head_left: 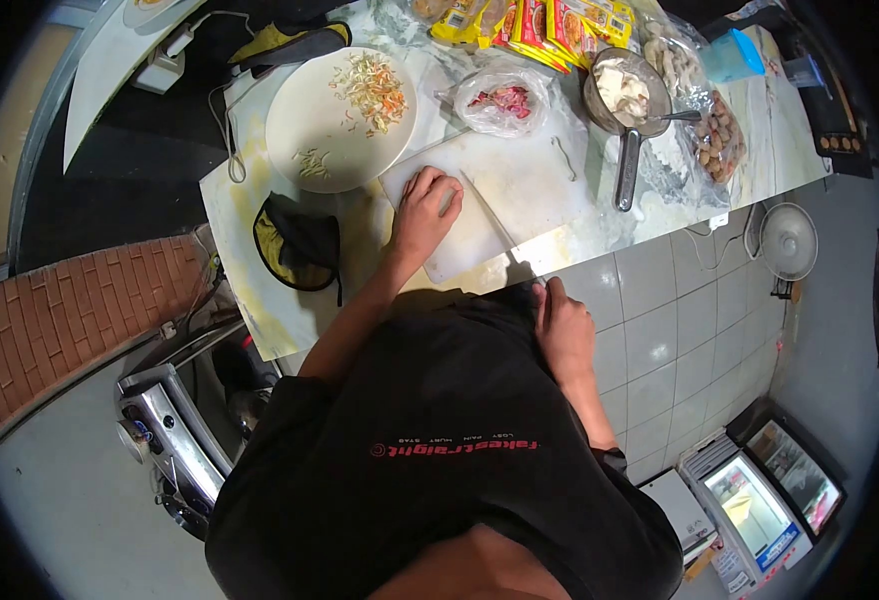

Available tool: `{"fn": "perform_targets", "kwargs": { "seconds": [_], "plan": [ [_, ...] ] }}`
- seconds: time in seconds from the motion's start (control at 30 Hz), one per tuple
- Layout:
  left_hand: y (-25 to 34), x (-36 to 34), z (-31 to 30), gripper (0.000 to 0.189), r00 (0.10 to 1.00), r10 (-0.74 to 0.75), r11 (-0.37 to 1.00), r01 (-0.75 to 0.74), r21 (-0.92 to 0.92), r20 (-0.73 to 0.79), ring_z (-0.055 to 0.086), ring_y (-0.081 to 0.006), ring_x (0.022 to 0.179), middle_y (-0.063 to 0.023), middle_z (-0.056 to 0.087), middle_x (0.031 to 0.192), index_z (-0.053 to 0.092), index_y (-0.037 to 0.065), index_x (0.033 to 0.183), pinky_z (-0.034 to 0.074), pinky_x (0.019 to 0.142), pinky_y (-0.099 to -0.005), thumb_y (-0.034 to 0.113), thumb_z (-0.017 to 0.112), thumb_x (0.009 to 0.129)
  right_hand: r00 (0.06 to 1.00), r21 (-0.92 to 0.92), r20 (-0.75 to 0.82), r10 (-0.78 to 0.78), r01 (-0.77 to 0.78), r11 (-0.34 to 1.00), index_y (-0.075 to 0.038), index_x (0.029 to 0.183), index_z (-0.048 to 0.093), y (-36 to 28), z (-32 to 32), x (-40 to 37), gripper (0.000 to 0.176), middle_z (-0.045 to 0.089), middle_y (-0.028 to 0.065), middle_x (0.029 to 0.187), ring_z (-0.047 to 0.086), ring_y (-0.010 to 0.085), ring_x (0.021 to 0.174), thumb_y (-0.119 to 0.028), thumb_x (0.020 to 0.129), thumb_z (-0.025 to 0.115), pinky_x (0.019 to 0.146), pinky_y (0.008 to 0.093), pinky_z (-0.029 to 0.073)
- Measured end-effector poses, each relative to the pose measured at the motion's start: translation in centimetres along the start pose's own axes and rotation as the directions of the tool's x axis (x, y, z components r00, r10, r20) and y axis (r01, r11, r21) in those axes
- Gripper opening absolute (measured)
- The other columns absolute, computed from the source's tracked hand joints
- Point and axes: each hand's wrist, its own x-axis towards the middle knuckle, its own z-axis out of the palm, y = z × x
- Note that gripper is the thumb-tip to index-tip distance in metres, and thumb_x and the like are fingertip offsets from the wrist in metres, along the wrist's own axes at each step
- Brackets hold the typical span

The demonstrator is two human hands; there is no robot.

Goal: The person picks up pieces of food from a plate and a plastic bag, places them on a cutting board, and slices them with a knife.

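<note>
My right hand (565,328) grips a kitchen knife (493,215) by its handle, beyond the near edge of the table. The long blade points away from me, over the white cutting board (520,180). On the board's left part rests my left hand (426,212), its fingers curled and closed. Whatever may be under those fingers is hidden. Just past that hand stands a large white plate (295,120) with shredded vegetables (372,92) and a smaller pale green heap (312,163). Behind the board, a clear plastic bag (460,98) holds reddish chopped pieces (505,101).
A saucepan (628,170) with white contents stands right of the board, near a bag of round brown items (720,150). Yellow and red packets (560,30) lie at the back. A black and yellow pouch (298,243) sits left, a stove (175,430) lower left.
</note>
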Motion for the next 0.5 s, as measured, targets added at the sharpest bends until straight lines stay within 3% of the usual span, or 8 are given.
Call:
{"fn": "perform_targets", "kwargs": {
  "seconds": [0.07,0.17,0.23,0.3,0.37,0.43,0.5],
  "plan": [
    [0.0,0.1,0.0,0.012,1.000,0.004,1.000,-0.004,0.003,0.016,0.060,-0.0307,0.094,-0.0085,0.058,0.098,0.064,0.008,0.096,0.046,0.086,-0.0417,0.010,0.070,0.085,1.000,0.010,-0.025,0.016,-0.016,1.000,-0.005,0.098,0.058,0.4,0.0,-0.1,0.027,0.066,0.0222,0.069,0.067,0.0450,0.069,-0.030,0.104,0.052,0.059,0.0553,0.053],
    [0.3,0.3,0.1,0.012,0.999,-0.041,0.997,0.041,-0.071,0.012,0.060,-0.0311,0.094,-0.0092,0.059,0.101,0.064,0.007,0.097,0.047,0.086,-0.0423,0.010,0.069,0.086,0.999,0.166,-0.019,0.037,-0.033,0.986,-0.002,0.094,0.059,1.5,-0.1,-0.1,0.029,0.064,0.0239,0.068,0.066,0.0451,0.067,-0.028,0.104,0.053,0.057,0.0517,0.051],
    [0.8,0.9,-0.2,0.014,0.998,-0.067,0.992,0.068,-0.104,0.012,0.060,-0.0308,0.093,-0.0099,0.059,0.100,0.064,0.006,0.099,0.047,0.086,-0.0421,0.008,0.070,0.087,0.999,0.453,0.008,0.038,-0.038,0.891,0.001,0.092,0.061,1.6,-0.6,-0.1,0.032,0.060,0.0253,0.066,0.060,0.0448,0.060,-0.028,0.104,0.054,0.055,0.0463,0.046],
    [1.4,1.6,-0.5,0.015,0.995,-0.096,0.986,0.097,-0.134,0.013,0.061,-0.0305,0.092,-0.0106,0.060,0.099,0.065,0.005,0.101,0.047,0.086,-0.0418,0.007,0.070,0.087,0.997,0.497,0.032,0.076,-0.082,0.864,0.002,0.093,0.062,1.8,-0.9,0.0,0.033,0.059,0.0250,0.064,0.057,0.0419,0.056,-0.028,0.104,0.055,0.054,0.0443,0.044],
    [1.8,2.5,-0.6,0.015,0.997,0.056,0.998,-0.055,-0.016,0.051,0.060,-0.0300,0.094,-0.0109,0.060,0.102,0.065,0.005,0.102,0.048,0.086,-0.0419,0.008,0.070,0.088,0.992,0.537,0.058,0.112,-0.125,0.834,0.003,0.095,0.063,2.1,-0.8,0.0,0.034,0.057,0.0247,0.063,0.054,0.0389,0.052,-0.028,0.104,0.055,0.053,0.0422,0.042],
    [1.6,3.0,-0.3,0.016,0.990,0.100,0.994,-0.103,0.036,0.095,0.060,-0.0294,0.096,-0.0100,0.060,0.102,0.065,0.005,0.102,0.048,0.087,-0.0413,0.009,0.070,0.088,0.991,0.606,0.052,0.121,-0.127,0.786,0.001,0.085,0.055,2.6,-0.3,0.1,0.042,0.047,0.0054,0.058,0.041,0.0110,0.055,-0.034,0.107,0.050,0.052,0.0316,0.037],
    [1.1,3.7,0.2,0.016,0.980,0.144,0.984,-0.157,0.085,0.140,0.060,-0.0288,0.097,-0.0092,0.060,0.103,0.065,0.006,0.102,0.048,0.087,-0.0407,0.009,0.070,0.087,0.992,0.601,0.042,0.122,-0.122,0.790,0.001,0.084,0.055,2.9,-0.2,0.1,0.043,0.047,0.0039,0.059,0.041,0.0102,0.056,-0.034,0.107,0.049,0.052,0.0309,0.036]
  ]
}}
